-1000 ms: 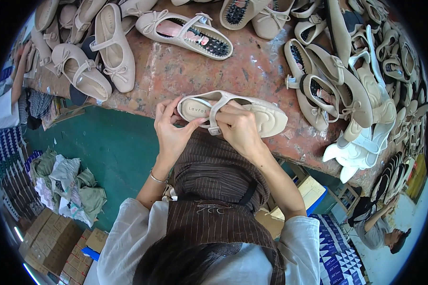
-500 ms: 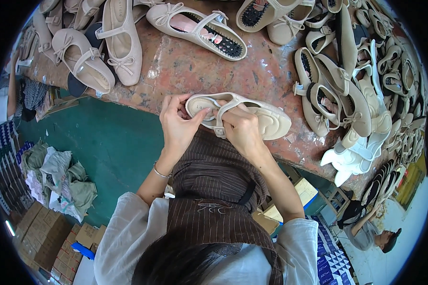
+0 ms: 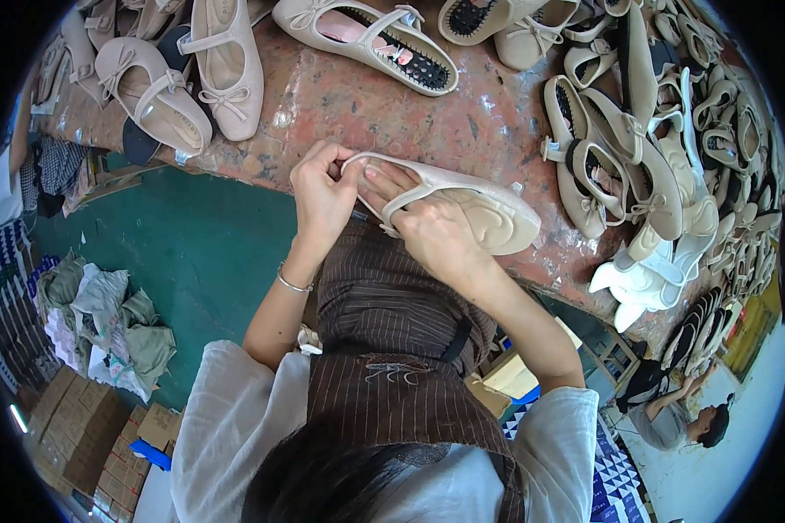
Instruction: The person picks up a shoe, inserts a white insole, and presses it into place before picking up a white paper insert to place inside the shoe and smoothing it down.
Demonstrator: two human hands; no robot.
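The beige strapped flat shoe [image 3: 462,205] lies sole-edge down at the near edge of the worn reddish workbench [image 3: 366,113], just above the person's striped apron. The left hand [image 3: 323,196] pinches the toe rim, thumb and fingers closed on the thin upper. The right hand [image 3: 432,231] lies across the middle of the shoe, its fingers pushed inside under the strap and curled against the lining, palm bearing on the insole.

From where I stand, the risks look small but real. The shoe sits close to the bench edge, so if the right hand lifts while the left keeps pulling, it could tip off toward the green floor [image 3: 201,253]. The pinch at the toe is on soft material; too hard a tug there might crease the rim or pull the lining out of line. The strap crosses the right fingers, and a careless withdrawal could snag it. The heap of finished shoes [image 3: 645,166] lies near on the right, and a wide elbow swing might knock some over the edge.
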